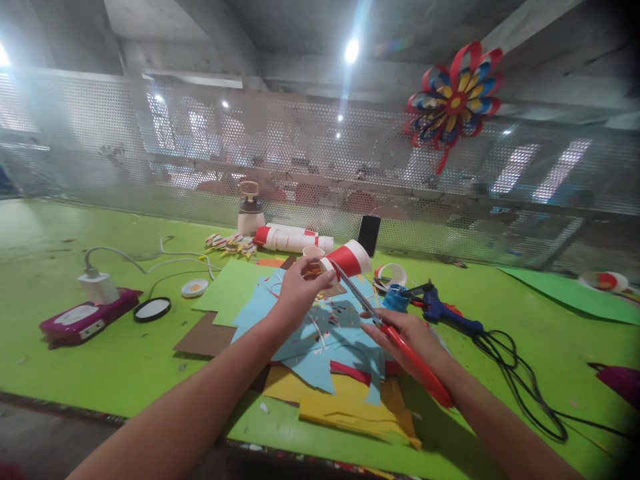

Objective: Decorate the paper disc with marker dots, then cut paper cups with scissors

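My left hand (299,290) grips a white paper cup (350,259) with a red band, holding it tilted on its side above the pile of paper. My right hand (407,337) is closed around scissors (419,365) with long red handles. The scissor blades reach up to the cup's near end, close to my left fingers; whether they bite into the paper cannot be made out. Below both hands lie light blue paper sheets (295,340) strewn with small scraps. Folded yellow paper (355,413) sticks out under them.
To the right lie a blue glue gun (450,313) with a coiled black cord and a blue tape roll (396,298). Stacked cups (295,238), a bottle (250,217) and a phone (369,235) stand behind. A purple power strip (90,319) sits left.
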Demonstrator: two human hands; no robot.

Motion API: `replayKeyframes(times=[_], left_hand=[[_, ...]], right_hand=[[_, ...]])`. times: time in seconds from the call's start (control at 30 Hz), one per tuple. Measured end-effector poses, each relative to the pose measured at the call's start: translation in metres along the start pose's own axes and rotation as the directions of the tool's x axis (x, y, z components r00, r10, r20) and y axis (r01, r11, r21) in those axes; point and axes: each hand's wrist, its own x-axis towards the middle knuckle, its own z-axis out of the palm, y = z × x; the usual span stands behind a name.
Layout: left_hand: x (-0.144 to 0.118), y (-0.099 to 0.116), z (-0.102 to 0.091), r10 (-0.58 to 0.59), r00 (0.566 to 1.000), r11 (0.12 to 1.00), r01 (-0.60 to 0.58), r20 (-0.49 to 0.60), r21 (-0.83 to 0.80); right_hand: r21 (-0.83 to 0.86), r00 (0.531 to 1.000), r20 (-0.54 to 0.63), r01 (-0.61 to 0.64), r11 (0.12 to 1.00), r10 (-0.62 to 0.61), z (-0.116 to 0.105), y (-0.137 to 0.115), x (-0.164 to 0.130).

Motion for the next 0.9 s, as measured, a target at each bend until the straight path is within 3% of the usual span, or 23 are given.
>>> replayKeyframes(times=[0.3,0.9], left_hand=[[0.0037,-0.007,-0.0009,0.006,0.999,1.0,-0.006,-0.031,-0.004],[0.0034,-0.0016,0.0021,-0.01,0.998,1.0,0.011,-0.063,0.015]], right_hand=[[-0.001,1.0,-0.018,0.022,1.0,-0.022,0.0011,-0.0039,0.0002],[0.066,1.0,0.015,-0.012,0.998,0.011,0.0055,-0.0027,0.0016]])
